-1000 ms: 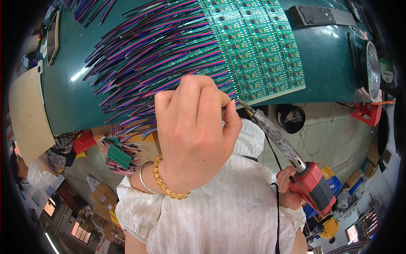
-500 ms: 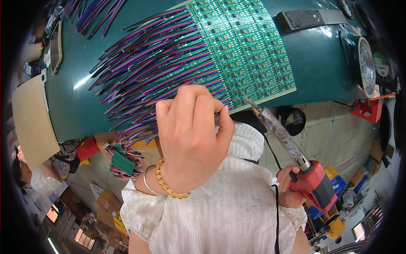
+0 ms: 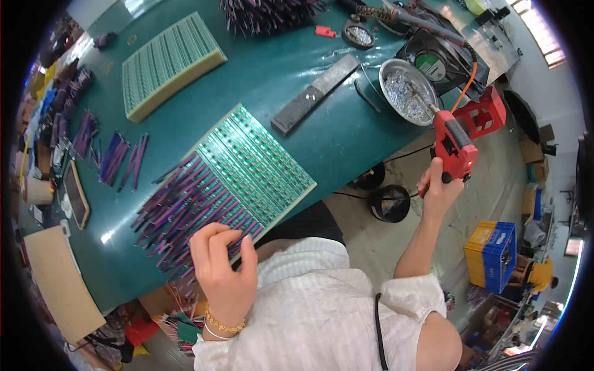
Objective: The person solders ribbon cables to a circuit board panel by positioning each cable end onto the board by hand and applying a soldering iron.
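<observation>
Red soldering gun has swung away from the green circuit-board panel at frame centre to the solder-dross bowl upper right, right hand gripping it, while the left hand, fingers curled, now presses purple wires.

A single head-worn fisheye view looks steeply down from above the person, close over their white shirt at the near edge. The green tabletop fills the far left; floor and crates curve away right.
</observation>
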Demonstrator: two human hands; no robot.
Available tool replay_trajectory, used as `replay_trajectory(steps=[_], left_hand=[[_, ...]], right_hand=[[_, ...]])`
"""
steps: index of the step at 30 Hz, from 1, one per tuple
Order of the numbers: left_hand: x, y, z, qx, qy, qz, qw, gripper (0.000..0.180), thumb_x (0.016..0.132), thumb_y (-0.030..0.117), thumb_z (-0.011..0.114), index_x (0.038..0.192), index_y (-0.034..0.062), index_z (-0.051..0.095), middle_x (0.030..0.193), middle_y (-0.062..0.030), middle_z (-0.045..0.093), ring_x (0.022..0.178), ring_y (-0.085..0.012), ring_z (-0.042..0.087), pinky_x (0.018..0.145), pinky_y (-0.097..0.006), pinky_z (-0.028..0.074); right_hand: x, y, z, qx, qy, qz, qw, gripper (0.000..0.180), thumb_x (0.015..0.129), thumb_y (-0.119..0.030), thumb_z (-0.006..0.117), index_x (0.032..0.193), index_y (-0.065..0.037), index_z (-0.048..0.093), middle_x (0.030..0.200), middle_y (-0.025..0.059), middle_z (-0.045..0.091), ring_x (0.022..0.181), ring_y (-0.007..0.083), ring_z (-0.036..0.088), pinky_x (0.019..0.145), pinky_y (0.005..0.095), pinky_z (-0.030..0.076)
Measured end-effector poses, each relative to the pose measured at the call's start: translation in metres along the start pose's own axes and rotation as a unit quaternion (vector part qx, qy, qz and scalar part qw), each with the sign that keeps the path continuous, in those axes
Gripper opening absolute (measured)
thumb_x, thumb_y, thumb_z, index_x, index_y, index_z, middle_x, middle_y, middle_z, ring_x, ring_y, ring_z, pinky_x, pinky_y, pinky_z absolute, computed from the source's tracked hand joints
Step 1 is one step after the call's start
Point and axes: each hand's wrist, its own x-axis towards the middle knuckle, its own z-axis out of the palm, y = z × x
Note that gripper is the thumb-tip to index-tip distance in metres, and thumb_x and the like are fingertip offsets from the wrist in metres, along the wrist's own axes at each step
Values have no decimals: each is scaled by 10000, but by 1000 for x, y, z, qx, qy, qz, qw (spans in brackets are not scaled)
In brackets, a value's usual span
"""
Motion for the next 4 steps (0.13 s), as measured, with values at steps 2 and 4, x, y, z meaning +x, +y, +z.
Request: replay_trajectory(steps=[2, 4], left_hand=[[9, -14, -17, 6, 56, -21, 998, 184, 768, 23, 714, 912, 25, 600, 949, -148, 581, 888, -325, 567, 818, -426, 422], [21, -36, -39, 9, 53, 7, 999, 223, 768, 55, 736, 949, 31, 607, 994, -150, 585, 920, -348, 568, 857, -432, 426]], right_hand=[[0, -1, 8, 85, 38, -14, 996, 261, 997, -198, 552, 1109, 38, 567, 523, 5, 441, 403, 94, 411, 397, 247, 321], [7, 2, 15, 135, -30, -37, 990, 308, 995, -253, 568, 1127, 26, 572, 519, 7, 437, 406, 94, 413, 412, 253, 345]])
